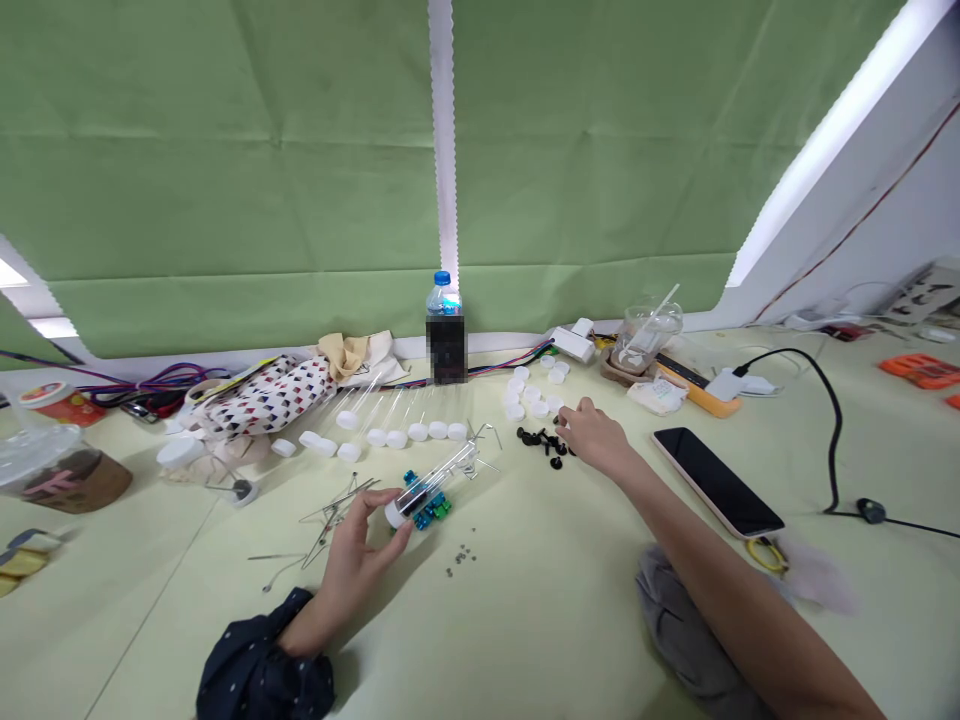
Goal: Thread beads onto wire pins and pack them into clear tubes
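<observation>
My left hand (352, 555) grips the white-capped end of a clear plastic tube (439, 478) that lies tilted on the pale table. Small blue and green beads (431, 508) lie just under the tube. My right hand (592, 438) reaches forward and its fingers rest at a small pile of black parts (541, 440); whether it pinches one I cannot tell. A group of white caps (534, 392) lies just beyond that hand. More capped clear tubes (390, 425) lie in a row behind the left hand.
Thin metal wires (337, 510) lie left of the tube, tiny grey beads (461, 560) in front. A phone (716, 482), black cable (831, 440), water bottle (445, 340), patterned pouch (262, 395), plastic cup (645, 335) and jar (52, 465) surround the work area.
</observation>
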Motion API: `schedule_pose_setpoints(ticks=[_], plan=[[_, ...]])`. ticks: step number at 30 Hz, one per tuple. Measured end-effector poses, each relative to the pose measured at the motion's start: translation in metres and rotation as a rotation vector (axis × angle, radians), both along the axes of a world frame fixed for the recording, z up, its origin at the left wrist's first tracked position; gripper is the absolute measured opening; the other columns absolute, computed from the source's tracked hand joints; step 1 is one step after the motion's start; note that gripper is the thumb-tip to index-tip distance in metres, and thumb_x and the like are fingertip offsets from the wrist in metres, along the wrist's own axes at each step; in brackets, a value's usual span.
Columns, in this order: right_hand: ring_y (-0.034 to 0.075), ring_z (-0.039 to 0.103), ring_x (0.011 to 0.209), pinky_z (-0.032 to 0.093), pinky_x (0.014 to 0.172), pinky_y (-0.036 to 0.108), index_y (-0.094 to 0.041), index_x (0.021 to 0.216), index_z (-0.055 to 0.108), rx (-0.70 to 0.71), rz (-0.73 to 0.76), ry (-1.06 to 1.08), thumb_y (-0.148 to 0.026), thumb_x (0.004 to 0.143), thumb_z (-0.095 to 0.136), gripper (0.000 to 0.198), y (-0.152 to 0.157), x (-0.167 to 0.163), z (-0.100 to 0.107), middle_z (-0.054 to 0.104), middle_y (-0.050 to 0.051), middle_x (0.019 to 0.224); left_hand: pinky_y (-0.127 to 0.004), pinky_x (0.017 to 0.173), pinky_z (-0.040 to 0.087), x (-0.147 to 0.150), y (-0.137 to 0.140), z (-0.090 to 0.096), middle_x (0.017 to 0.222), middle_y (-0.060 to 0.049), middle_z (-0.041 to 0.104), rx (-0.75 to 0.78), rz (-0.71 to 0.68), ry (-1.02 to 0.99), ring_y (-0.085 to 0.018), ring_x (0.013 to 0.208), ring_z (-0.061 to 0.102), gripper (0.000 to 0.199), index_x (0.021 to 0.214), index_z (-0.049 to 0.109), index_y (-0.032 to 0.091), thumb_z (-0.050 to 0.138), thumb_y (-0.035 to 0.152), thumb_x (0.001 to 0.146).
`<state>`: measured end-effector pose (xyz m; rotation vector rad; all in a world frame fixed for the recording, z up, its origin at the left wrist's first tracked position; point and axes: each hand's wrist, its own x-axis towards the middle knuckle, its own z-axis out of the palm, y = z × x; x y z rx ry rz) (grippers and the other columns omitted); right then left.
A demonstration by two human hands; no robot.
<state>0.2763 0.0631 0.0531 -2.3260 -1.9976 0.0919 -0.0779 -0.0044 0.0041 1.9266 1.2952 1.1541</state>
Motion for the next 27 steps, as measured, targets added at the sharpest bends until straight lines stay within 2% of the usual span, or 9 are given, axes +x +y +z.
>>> schedule_pose_setpoints(ticks=[3, 6, 12, 15, 17, 19, 23, 27], plan=[[0.023, 0.058, 0.076, 0.039, 0.063, 0.031, -0.022, 0.096, 0.057, -0.117, 0.024, 0.001, -0.033, 0.085, 0.046, 0.018, 0.005, 0.012, -0.007, 0.048, 0.01, 0.098, -0.045, 0.087, 0.045, 0.0, 0.0, 0.0, 0.106, -0.008, 0.059, 0.016, 0.004, 0.026, -0.022, 0.1, 0.057, 0.027, 0.102, 0.046, 0.022, 0.059, 0.029, 0.079], [0.021, 0.058, 0.076, 0.038, 0.063, 0.03, -0.021, 0.095, 0.055, -0.137, 0.046, 0.036, -0.031, 0.084, 0.048, 0.017, 0.008, 0.014, -0.013, 0.049, 0.009, 0.094, -0.044, 0.087, 0.046, 0.0, 0.0, 0.0, 0.105, -0.008, 0.059, 0.04, -0.014, 0.016, -0.022, 0.1, 0.057, 0.028, 0.103, 0.047, 0.021, 0.06, 0.027, 0.078], [0.024, 0.057, 0.08, 0.038, 0.066, 0.031, -0.017, 0.095, 0.053, -0.097, -0.001, 0.05, -0.024, 0.08, 0.05, 0.016, 0.011, 0.016, -0.02, 0.052, 0.01, 0.092, -0.04, 0.086, 0.047, 0.0, 0.0, 0.0, 0.103, -0.007, 0.06, 0.072, -0.019, 0.002, -0.021, 0.098, 0.059, 0.027, 0.102, 0.049, 0.021, 0.06, 0.026, 0.078], [0.023, 0.057, 0.081, 0.04, 0.069, 0.032, -0.018, 0.107, 0.051, 0.051, -0.033, 0.14, -0.025, 0.081, 0.049, 0.027, 0.011, 0.014, -0.015, 0.052, 0.01, 0.092, -0.041, 0.086, 0.046, 0.0, 0.0, -0.001, 0.104, -0.008, 0.06, 0.065, -0.017, 0.009, -0.021, 0.098, 0.058, 0.027, 0.102, 0.048, 0.021, 0.06, 0.026, 0.078], [0.02, 0.057, 0.078, 0.041, 0.073, 0.032, -0.02, 0.111, 0.052, 0.194, 0.006, 0.293, -0.026, 0.083, 0.047, 0.029, 0.01, 0.009, -0.009, 0.051, 0.009, 0.095, -0.04, 0.086, 0.046, 0.0, 0.0, -0.001, 0.104, -0.008, 0.06, 0.054, -0.019, 0.015, -0.021, 0.099, 0.058, 0.027, 0.102, 0.048, 0.021, 0.06, 0.025, 0.078], [0.015, 0.057, 0.073, 0.042, 0.074, 0.03, -0.021, 0.105, 0.056, 0.273, 0.082, 0.549, -0.028, 0.082, 0.05, 0.025, 0.007, 0.0, -0.001, 0.051, 0.007, 0.096, -0.04, 0.086, 0.045, 0.0, -0.001, -0.001, 0.103, -0.008, 0.06, 0.043, -0.028, 0.004, -0.021, 0.098, 0.058, 0.026, 0.102, 0.048, 0.021, 0.06, 0.025, 0.079], [0.014, 0.06, 0.072, 0.045, 0.07, 0.03, -0.021, 0.094, 0.052, 0.204, 0.187, 1.176, -0.034, 0.072, 0.063, 0.028, -0.004, -0.025, 0.008, 0.055, 0.004, 0.098, -0.038, 0.086, 0.046, 0.0, -0.001, -0.002, 0.1, -0.007, 0.061, 0.027, -0.043, -0.015, -0.021, 0.097, 0.059, 0.025, 0.101, 0.049, 0.02, 0.059, 0.025, 0.079], [0.017, 0.06, 0.089, 0.043, 0.083, 0.032, -0.018, 0.075, 0.047, 0.1, 0.277, 1.498, -0.034, 0.066, 0.071, 0.03, -0.017, -0.049, 0.007, 0.055, 0.006, 0.105, -0.038, 0.086, 0.046, -0.001, -0.001, -0.002, 0.1, -0.007, 0.061, 0.024, -0.053, -0.002, -0.02, 0.097, 0.059, 0.026, 0.101, 0.048, 0.02, 0.06, 0.023, 0.078]])
